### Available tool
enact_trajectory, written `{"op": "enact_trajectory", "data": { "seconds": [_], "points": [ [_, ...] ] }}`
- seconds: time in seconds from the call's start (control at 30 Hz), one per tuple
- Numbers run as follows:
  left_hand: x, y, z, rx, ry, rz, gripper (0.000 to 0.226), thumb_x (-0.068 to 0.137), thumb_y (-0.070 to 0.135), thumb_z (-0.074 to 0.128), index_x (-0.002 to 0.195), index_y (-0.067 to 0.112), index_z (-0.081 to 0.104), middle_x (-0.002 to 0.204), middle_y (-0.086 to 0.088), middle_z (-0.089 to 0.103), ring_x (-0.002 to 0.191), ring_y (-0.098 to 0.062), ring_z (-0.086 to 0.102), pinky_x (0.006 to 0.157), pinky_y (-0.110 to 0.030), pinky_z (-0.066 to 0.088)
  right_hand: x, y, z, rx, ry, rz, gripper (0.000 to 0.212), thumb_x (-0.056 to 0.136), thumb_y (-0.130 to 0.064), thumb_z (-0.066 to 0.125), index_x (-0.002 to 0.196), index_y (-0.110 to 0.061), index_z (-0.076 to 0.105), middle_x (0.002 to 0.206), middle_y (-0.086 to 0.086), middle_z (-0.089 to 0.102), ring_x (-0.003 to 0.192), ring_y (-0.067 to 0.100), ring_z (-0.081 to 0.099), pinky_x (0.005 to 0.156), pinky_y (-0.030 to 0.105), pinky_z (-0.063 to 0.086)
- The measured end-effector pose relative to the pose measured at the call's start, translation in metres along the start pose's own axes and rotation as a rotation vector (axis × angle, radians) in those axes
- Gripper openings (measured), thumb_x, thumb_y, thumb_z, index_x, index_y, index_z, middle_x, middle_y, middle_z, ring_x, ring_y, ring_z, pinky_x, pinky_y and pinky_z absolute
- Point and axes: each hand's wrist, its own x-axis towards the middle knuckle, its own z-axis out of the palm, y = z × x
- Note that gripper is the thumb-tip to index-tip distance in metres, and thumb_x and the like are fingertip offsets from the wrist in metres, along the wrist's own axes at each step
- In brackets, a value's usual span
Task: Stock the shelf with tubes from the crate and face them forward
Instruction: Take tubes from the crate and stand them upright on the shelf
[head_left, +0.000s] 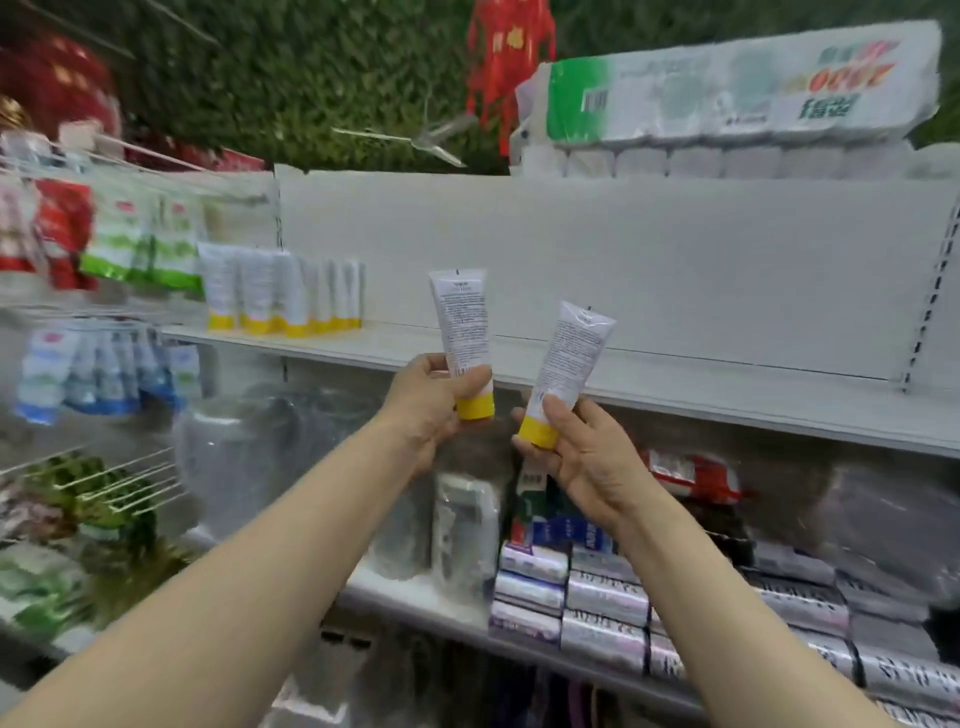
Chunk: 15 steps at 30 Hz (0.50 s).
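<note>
Head view, left hand (428, 415) grips upright tube (462, 322), right hand (584, 462) grips tilted tube (569, 353), both cap-down

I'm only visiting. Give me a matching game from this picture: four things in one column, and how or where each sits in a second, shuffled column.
1. left-hand tube
2. right-hand tube
3. row of tubes
4. pack of paper rolls

A. lying highest of all
B. tilted, top leaning right
C. held roughly upright
D. standing at the left end of the shelf

Pairs: 1-C, 2-B, 3-D, 4-A
</note>
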Motion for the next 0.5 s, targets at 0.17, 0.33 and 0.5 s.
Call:
{"op": "enact_trajectory", "data": {
  "seconds": [0.17, 0.33, 0.5],
  "points": [
    [0.067, 0.030, -0.022, 0.012, 0.051, 0.042, 0.039, 0.083, 0.012, 0.075, 0.115, 0.007, 0.053, 0.112, -0.013, 0.068, 0.097, -0.029, 0.069, 0.069, -0.042, 0.061, 0.077, -0.013, 0.035, -0.015, -0.004, -0.024, 0.038, 0.094, -0.011, 0.060, 0.129, 0.000, 0.052, 0.129, 0.022, 0.060, 0.119, 0.036, 0.060, 0.075, 0.038, 0.062],
    [0.118, 0.030, -0.048, 0.071, 0.101, 0.059, 0.045, 0.083, 0.015, 0.076, 0.120, 0.012, 0.051, 0.116, -0.007, 0.063, 0.102, -0.028, 0.064, 0.075, -0.045, 0.061, 0.130, -0.008, 0.059, -0.082, 0.024, -0.030, 0.038, 0.095, -0.014, 0.061, 0.131, -0.004, 0.052, 0.128, 0.016, 0.061, 0.114, 0.033, 0.063, 0.073, 0.037, 0.060],
    [0.185, 0.033, -0.074, 0.110, 0.065, 0.074, 0.046, 0.084, 0.011, 0.073, 0.124, 0.008, 0.051, 0.119, -0.009, 0.061, 0.104, -0.026, 0.062, 0.077, -0.043, 0.061, 0.178, 0.007, 0.084, -0.166, 0.062, -0.056, 0.026, 0.097, -0.011, 0.058, 0.124, -0.009, 0.059, 0.122, 0.008, 0.066, 0.111, 0.028, 0.063, 0.077, 0.038, 0.060]
  ]
}}
